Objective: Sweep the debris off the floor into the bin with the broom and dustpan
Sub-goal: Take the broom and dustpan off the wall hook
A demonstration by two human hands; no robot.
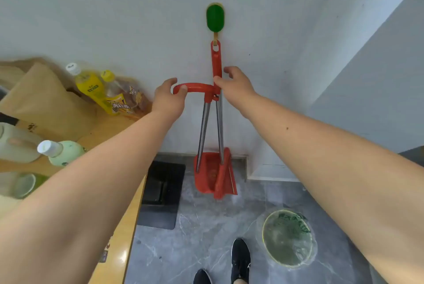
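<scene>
I see both of my bare arms reaching out to the white wall (91, 8) in front of me. My left hand (168, 100) has its fingers (182, 90) curled around the curved red handle (195, 88) of the dustpan (212, 173). My right hand (236, 87) is on the straight red handle of the broom (216, 63); the thumb presses its near side and the other fingers bend around the far side, so it looks like a loose grip. The top of the broom handle hangs by its hole from a green hook (215, 18) on the wall at 12 o'clock. Two shiny metal poles (203, 129) run down from the red handles to the dustpan, which is low against the wall, just above the grey floor (206, 226). I cannot tell if it touches the floor. At 5 o'clock there is a round bin (288, 237) with a clear green bag in it, well apart from the dustpan. At 7 o'clock from the dustpan a black mat (163, 194) lies on the floor. On my left is a wooden table (119, 127) with yellow bottles (91, 88), a pale green bottle (62, 151) and a brown paper bag (41, 97). My black shoes (239, 258) show at 6 o'clock.
</scene>
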